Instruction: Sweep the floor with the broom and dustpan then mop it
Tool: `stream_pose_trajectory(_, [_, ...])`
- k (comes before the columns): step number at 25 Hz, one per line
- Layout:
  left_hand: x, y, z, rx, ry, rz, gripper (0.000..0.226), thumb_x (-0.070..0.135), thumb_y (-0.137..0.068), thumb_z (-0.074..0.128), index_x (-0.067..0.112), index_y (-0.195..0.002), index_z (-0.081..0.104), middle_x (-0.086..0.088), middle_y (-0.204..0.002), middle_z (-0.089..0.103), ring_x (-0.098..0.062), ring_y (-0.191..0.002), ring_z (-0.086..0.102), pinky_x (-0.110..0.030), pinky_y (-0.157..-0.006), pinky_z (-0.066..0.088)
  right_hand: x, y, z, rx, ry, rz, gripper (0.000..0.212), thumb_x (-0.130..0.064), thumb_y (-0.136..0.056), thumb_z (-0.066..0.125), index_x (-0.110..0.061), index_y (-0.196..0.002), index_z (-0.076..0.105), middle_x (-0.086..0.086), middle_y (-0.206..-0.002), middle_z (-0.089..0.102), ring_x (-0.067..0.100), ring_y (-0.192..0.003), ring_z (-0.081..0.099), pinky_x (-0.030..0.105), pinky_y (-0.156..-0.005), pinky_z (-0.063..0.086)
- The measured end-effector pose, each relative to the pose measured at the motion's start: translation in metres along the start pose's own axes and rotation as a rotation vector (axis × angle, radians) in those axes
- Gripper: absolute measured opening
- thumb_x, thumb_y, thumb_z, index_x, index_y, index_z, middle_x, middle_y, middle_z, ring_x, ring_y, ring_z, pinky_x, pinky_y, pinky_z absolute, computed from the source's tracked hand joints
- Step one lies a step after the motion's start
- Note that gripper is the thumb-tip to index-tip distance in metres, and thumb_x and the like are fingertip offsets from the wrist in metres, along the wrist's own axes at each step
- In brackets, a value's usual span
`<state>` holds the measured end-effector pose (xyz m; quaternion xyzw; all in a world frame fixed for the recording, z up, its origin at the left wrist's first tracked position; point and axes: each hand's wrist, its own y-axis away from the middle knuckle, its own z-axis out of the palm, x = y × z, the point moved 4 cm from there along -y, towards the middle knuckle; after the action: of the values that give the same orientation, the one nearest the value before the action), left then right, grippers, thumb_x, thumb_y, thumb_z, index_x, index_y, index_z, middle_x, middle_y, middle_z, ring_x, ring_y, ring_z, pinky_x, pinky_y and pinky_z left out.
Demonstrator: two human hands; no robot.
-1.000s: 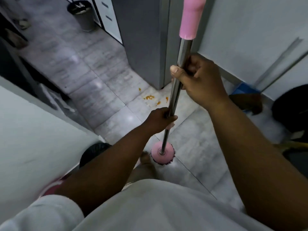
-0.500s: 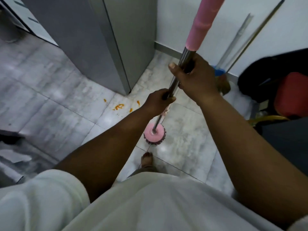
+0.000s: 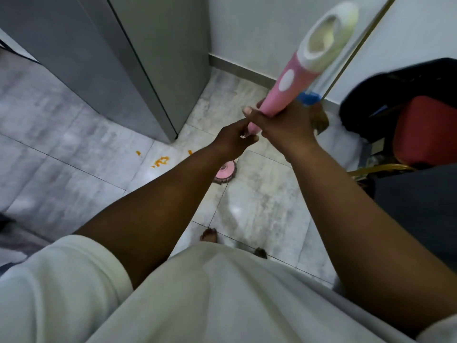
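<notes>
Pink plastic fills our grip: both hands are wrapped round the mop (image 3: 279, 95) handle, the right hand (image 3: 286, 127) clasping the lower end of the pink sleeve and the left hand (image 3: 232, 139) curled round the shaft just beneath it, the two touching. The handle leans up and away from us, its white cap near the top of the view. The round pink head (image 3: 226, 170) sits on the floor (image 3: 259, 201) ahead of our bare feet (image 3: 209, 235), partly hidden behind our left forearm.

We judge that the mopping has begun or is about to, since the mop is in our hands and its head is down on the tiles. Yet orange crumbs (image 3: 160, 161) lie scattered on the floor just left of the head, near the corner of the grey cabinet (image 3: 118, 58), so the sweeping looks unfinished there, or that patch was missed. A blue broom (image 3: 309, 98) leans against the wall (image 3: 259, 33) behind our hands; we cannot make out a dustpan.

We cannot tell whether the tiles are wet; they shine, but that may be polish. What seems left is clearing the crumbs and mopping the floor around the cabinet, and towards the red chair (image 3: 425, 129) on our right.
</notes>
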<state>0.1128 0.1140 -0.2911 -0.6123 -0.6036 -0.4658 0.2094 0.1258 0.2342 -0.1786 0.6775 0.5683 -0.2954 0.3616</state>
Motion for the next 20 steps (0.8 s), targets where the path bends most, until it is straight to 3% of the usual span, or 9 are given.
stream_pose_trajectory(3, [0.002, 0.002, 0.014, -0.026, 0.012, 0.005, 0.043, 0.031, -0.093, 0.064, 0.028, -0.134, 0.054, 0.001, -0.124, 0.065, -0.016, -0.116, 0.059, -0.031, -0.101, 0.048, 0.016, 0.002, -0.013, -0.026, -0.026, 0.011, 0.046, -0.051, -0.064, 0.081, -0.015, -0.09, 0.069, -0.001, -0.086, 0.073, 0.014, -0.081, 0.07, 0.039, -0.077, 0.059])
stream_pose_trajectory(6, [0.005, 0.008, 0.024, -0.059, -0.081, -0.003, 0.039, 0.034, -0.093, 0.065, 0.023, -0.129, 0.057, 0.002, -0.116, 0.064, -0.015, -0.109, 0.059, -0.024, -0.09, 0.046, 0.026, 0.01, -0.027, -0.044, -0.006, -0.019, 0.043, -0.048, -0.065, 0.083, -0.013, -0.087, 0.07, -0.004, -0.08, 0.071, 0.009, -0.077, 0.068, 0.034, -0.077, 0.059])
stream_pose_trajectory(10, [0.007, 0.017, 0.023, -0.079, -0.084, 0.072, 0.035, 0.027, -0.091, 0.069, 0.019, -0.124, 0.062, 0.004, -0.11, 0.065, -0.013, -0.106, 0.061, -0.023, -0.093, 0.046, 0.028, 0.022, -0.033, -0.01, -0.024, -0.121, 0.029, -0.036, -0.071, 0.08, -0.011, -0.079, 0.07, -0.003, -0.077, 0.071, 0.005, -0.074, 0.067, 0.03, -0.075, 0.057])
stream_pose_trajectory(13, [0.001, 0.021, 0.022, -0.079, -0.093, 0.068, 0.029, 0.022, -0.088, 0.071, 0.021, -0.116, 0.066, 0.0, -0.104, 0.066, -0.011, -0.099, 0.059, -0.015, -0.089, 0.045, 0.033, 0.026, -0.029, -0.022, -0.074, -0.123, 0.019, -0.027, -0.07, 0.08, -0.014, -0.078, 0.069, -0.009, -0.076, 0.069, 0.003, -0.073, 0.066, 0.026, -0.073, 0.057])
stream_pose_trajectory(14, [-0.002, 0.024, 0.024, -0.085, -0.052, 0.037, 0.024, 0.018, -0.086, 0.073, 0.026, -0.108, 0.068, -0.006, -0.104, 0.067, -0.012, -0.098, 0.058, -0.019, -0.094, 0.047, 0.037, 0.028, -0.026, -0.029, -0.092, -0.123, 0.017, -0.023, -0.069, 0.08, -0.015, -0.078, 0.068, -0.012, -0.076, 0.067, -0.001, -0.073, 0.065, 0.024, -0.072, 0.055])
stream_pose_trajectory(16, [-0.005, 0.027, 0.03, -0.083, 0.024, 0.01, 0.029, 0.008, -0.082, 0.074, 0.034, -0.092, 0.066, -0.015, -0.1, 0.065, -0.015, -0.095, 0.057, -0.042, -0.101, 0.05, 0.047, 0.034, -0.021, -0.036, -0.12, -0.123, 0.019, -0.017, -0.069, 0.08, -0.017, -0.082, 0.066, -0.014, -0.077, 0.065, -0.008, -0.072, 0.062, 0.014, -0.069, 0.051])
stream_pose_trajectory(17, [-0.003, 0.028, 0.032, -0.082, 0.018, 0.008, 0.029, 0.006, -0.082, 0.074, 0.031, -0.094, 0.067, -0.015, -0.1, 0.066, -0.015, -0.094, 0.057, -0.042, -0.102, 0.049, 0.052, 0.035, -0.02, -0.03, -0.13, -0.114, 0.021, -0.016, -0.069, 0.079, -0.016, -0.084, 0.066, -0.014, -0.078, 0.065, -0.011, -0.071, 0.061, 0.01, -0.066, 0.049])
stream_pose_trajectory(18, [0.0, 0.028, 0.033, -0.089, -0.016, 0.004, 0.023, 0.008, -0.084, 0.073, 0.024, -0.1, 0.068, -0.015, -0.103, 0.067, -0.012, -0.092, 0.056, -0.032, -0.099, 0.049, 0.053, 0.035, -0.022, -0.016, -0.129, -0.106, 0.022, -0.015, -0.069, 0.08, -0.015, -0.086, 0.066, -0.014, -0.078, 0.064, -0.013, -0.07, 0.06, 0.006, -0.064, 0.048])
stream_pose_trajectory(20, [0.009, 0.024, 0.032, -0.083, -0.16, 0.038, 0.027, 0.016, -0.089, 0.069, 0.011, -0.115, 0.066, -0.011, -0.113, 0.07, -0.007, -0.089, 0.053, -0.012, -0.078, 0.041, 0.054, 0.031, -0.027, -0.008, -0.12, -0.113, 0.023, -0.017, -0.069, 0.08, -0.014, -0.087, 0.066, -0.015, -0.077, 0.062, -0.016, -0.07, 0.058, 0.002, -0.062, 0.045])
